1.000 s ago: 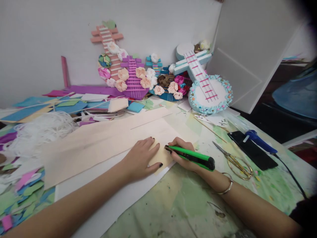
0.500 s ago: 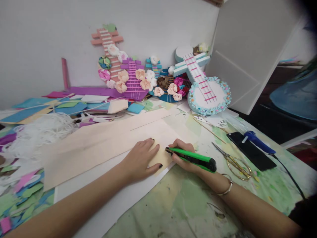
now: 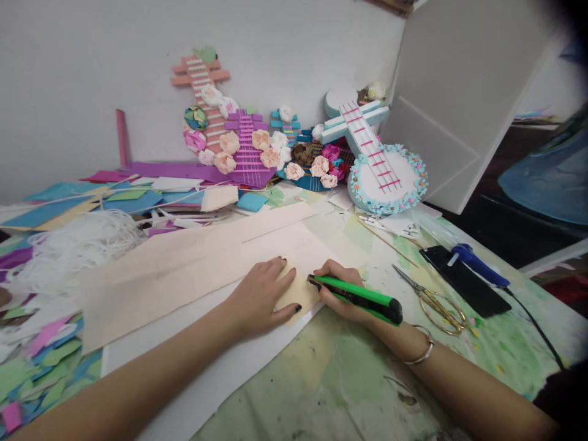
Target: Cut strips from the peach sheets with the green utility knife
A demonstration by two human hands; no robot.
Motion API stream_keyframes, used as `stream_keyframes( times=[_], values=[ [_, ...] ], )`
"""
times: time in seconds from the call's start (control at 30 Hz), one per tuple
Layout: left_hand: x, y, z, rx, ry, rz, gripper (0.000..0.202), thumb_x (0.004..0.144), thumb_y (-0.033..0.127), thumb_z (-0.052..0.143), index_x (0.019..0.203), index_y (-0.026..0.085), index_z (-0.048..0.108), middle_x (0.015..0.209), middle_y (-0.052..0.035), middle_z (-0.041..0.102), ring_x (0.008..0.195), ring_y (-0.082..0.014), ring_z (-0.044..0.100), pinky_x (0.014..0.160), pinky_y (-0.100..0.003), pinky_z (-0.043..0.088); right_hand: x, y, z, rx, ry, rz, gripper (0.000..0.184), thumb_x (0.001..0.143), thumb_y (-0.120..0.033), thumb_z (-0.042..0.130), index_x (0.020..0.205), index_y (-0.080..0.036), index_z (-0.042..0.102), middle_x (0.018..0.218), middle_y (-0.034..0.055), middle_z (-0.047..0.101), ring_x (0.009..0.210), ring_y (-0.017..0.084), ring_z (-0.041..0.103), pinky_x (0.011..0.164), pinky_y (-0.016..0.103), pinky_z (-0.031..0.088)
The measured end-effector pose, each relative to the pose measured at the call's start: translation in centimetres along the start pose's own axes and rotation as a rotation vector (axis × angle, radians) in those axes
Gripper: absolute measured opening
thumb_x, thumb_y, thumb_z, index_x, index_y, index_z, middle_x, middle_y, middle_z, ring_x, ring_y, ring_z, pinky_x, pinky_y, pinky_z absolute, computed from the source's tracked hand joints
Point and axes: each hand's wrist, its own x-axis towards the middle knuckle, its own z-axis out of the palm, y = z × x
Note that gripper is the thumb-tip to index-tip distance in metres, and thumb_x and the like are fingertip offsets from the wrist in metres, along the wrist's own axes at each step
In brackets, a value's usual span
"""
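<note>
On the near side of the cream sheet [image 3: 202,257], seen from the head camera, the left hand [image 3: 264,294] lay palm down with spread fingers, grasping nothing and pressing on a yellowish piece [image 3: 307,297] that it partly hid. At the cream sheet's near right edge, the right hand [image 3: 342,288] gripped a green cutter [image 3: 358,290], whose tip pointed at the yellowish piece; whether it touched could not be told. A bracelet [image 3: 430,344] circled the right wrist.

Under the cream sheet, a white sheet [image 3: 220,380] stuck out on the near side, partly covered by the left forearm. To the left of the cream sheet lay a heap of tangled white string [image 3: 78,245] and, nearer, many coloured scraps [image 3: 55,367]. Beyond it were piled coloured sheets [image 3: 133,199], then a coral model instrument [image 3: 214,119], a purple one [image 3: 248,141] and a white and pale blue one [image 3: 386,174], all trimmed with flowers.

To the right of the cream sheet lay a thin stick [image 3: 390,244], gold-handled scissors [image 3: 436,303] and a black phone-like slab [image 3: 468,282], with a blue-handled tool [image 3: 478,263] across it trailing a black cord [image 3: 537,321]. Any lettering on the cutter or slab was too small to read.
</note>
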Motion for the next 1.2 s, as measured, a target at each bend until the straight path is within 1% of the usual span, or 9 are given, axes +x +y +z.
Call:
stream_keyframes(
  times=[0.2,0.4,0.53,0.7,0.83,1.03,1.2],
  values=[
    [-0.04,0.0,0.05,0.011,0.0,0.001,0.057,0.091,0.05,0.051,0.133,0.011,0.05,0.136,-0.0237,0.049,0.129,-0.0387,0.043,0.102,-0.053,0.04,-0.18,-0.27,-0.18,0.005,-0.027,-0.014,0.014,0.073,-0.017,0.054,0.086,-0.022,0.057,0.068,-0.0022,0.065,0.052,0.011,0.054,0.054,0.022,0.041],
    [-0.02,-0.01,0.09,0.012,-0.002,0.003,0.057,0.09,0.048,0.053,0.133,0.01,0.05,0.135,-0.0244,0.049,0.128,-0.0388,0.044,0.102,-0.053,0.04,-0.29,-0.15,-0.21,0.008,-0.017,-0.02,0.015,0.073,-0.016,0.054,0.087,-0.022,0.056,0.069,-0.0024,0.065,0.053,0.01,0.055,0.054,0.022,0.041],
    [-0.05,-0.03,0.12,0.024,-0.003,-0.001,0.057,0.091,0.048,0.052,0.134,0.01,0.05,0.136,-0.0249,0.048,0.129,-0.0394,0.043,0.102,-0.054,0.039,-0.37,-0.16,-0.27,0.011,0.007,-0.031,0.014,0.073,-0.016,0.054,0.086,-0.021,0.056,0.069,-0.0025,0.065,0.053,0.01,0.055,0.054,0.021,0.041],
    [0.0,0.01,-0.04,0.037,-0.021,0.008,0.058,0.092,0.049,0.05,0.134,0.009,0.049,0.136,-0.0255,0.048,0.129,-0.0393,0.044,0.101,-0.054,0.04,-0.5,0.06,-0.22,0.015,-0.02,-0.021,0.016,0.074,-0.016,0.056,0.089,-0.022,0.056,0.07,-0.0023,0.066,0.054,0.011,0.056,0.054,0.022,0.041],
    [-0.01,0.02,0.01,0.041,-0.029,-0.001,0.059,0.092,0.05,0.049,0.134,0.009,0.049,0.137,-0.0253,0.048,0.129,-0.0395,0.043,0.102,-0.054,0.04,-0.66,0.12,-0.19,-0.01,0.004,-0.018,0.016,0.073,-0.016,0.056,0.088,-0.022,0.056,0.07,-0.0022,0.066,0.054,0.011,0.057,0.055,0.022,0.042],
    [-0.08,-0.09,0.26,0.003,0.012,-0.007,0.055,0.091,0.049,0.05,0.132,0.013,0.05,0.136,-0.0236,0.049,0.129,-0.0389,0.044,0.102,-0.054,0.04,-0.72,-0.08,-0.25,0.004,0.01,-0.032,0.015,0.073,-0.017,0.055,0.087,-0.022,0.056,0.071,-0.002,0.067,0.053,0.011,0.056,0.055,0.022,0.043],
    [-0.04,-0.09,0.21,0.004,0.009,-0.003,0.055,0.091,0.049,0.051,0.132,0.012,0.051,0.135,-0.0244,0.049,0.128,-0.0394,0.045,0.101,-0.055,0.041,-0.69,-0.64,-0.58,-0.023,0.013,-0.011,0.01,0.074,-0.021,0.056,0.084,-0.022,0.058,0.072,-0.0002,0.068,0.057,0.012,0.058,0.058,0.023,0.046]
  ],
)
